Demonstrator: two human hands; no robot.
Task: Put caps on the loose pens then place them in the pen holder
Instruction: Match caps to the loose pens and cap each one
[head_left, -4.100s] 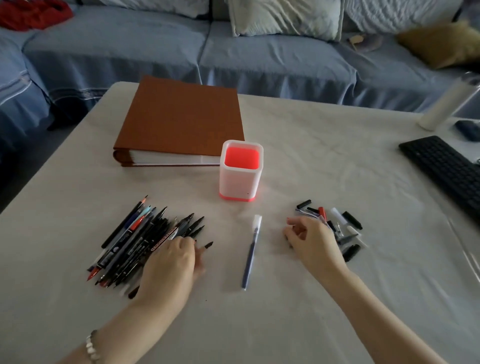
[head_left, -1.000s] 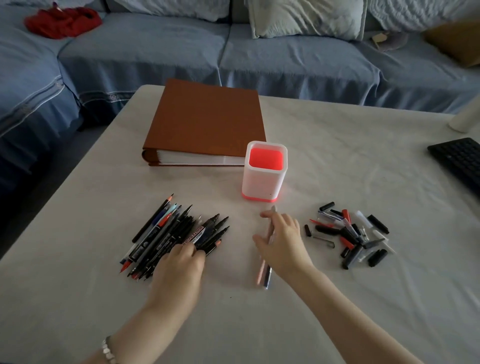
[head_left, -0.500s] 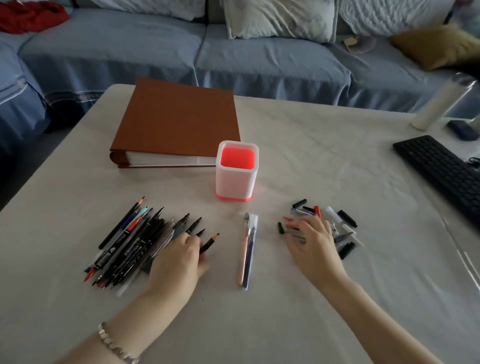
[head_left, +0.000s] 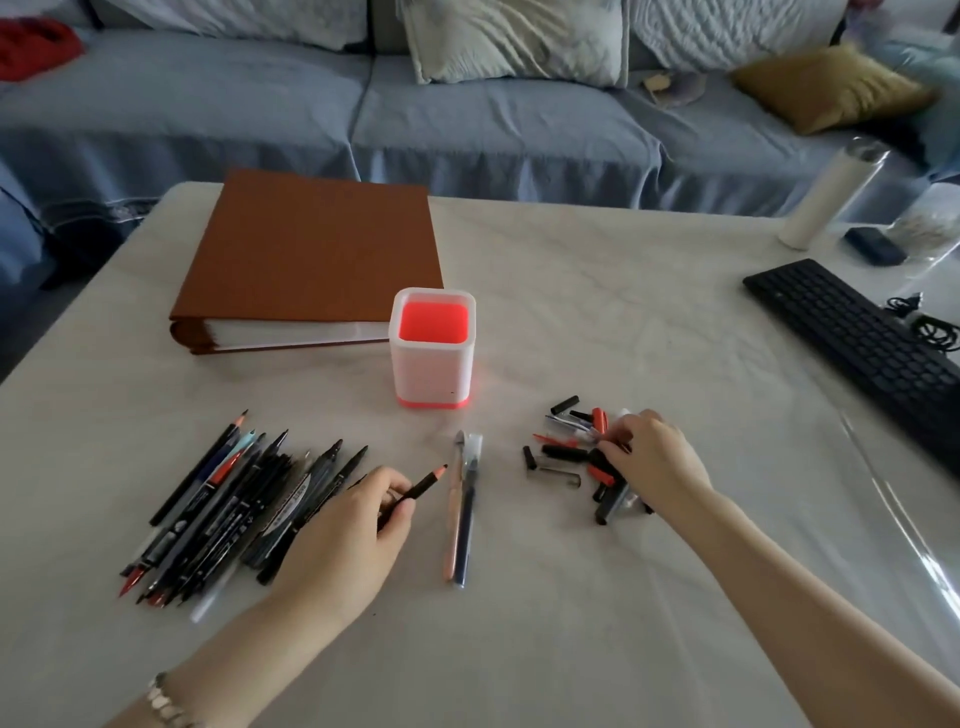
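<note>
A white pen holder (head_left: 432, 374) with a red inside stands at the table's middle. A heap of uncapped pens (head_left: 228, 504) lies at the left. My left hand (head_left: 345, 535) rests at the heap's right edge and pinches a black pen with a red tip (head_left: 423, 482). Two capped pens (head_left: 462, 509), one pink and one dark blue, lie side by side in front of the holder. To the right is a pile of loose caps (head_left: 571, 452). My right hand (head_left: 652, 460) lies on that pile with fingers curled among the caps; what they hold is hidden.
A brown binder (head_left: 311, 254) lies behind the holder. A black keyboard (head_left: 857, 338) with a cable sits at the right edge, a white bottle (head_left: 826, 200) behind it. A blue sofa with cushions runs along the far side.
My left hand has drawn the red-tipped black pen out of the heap, toward the middle. My right hand went from the capped pens back onto the cap pile.
</note>
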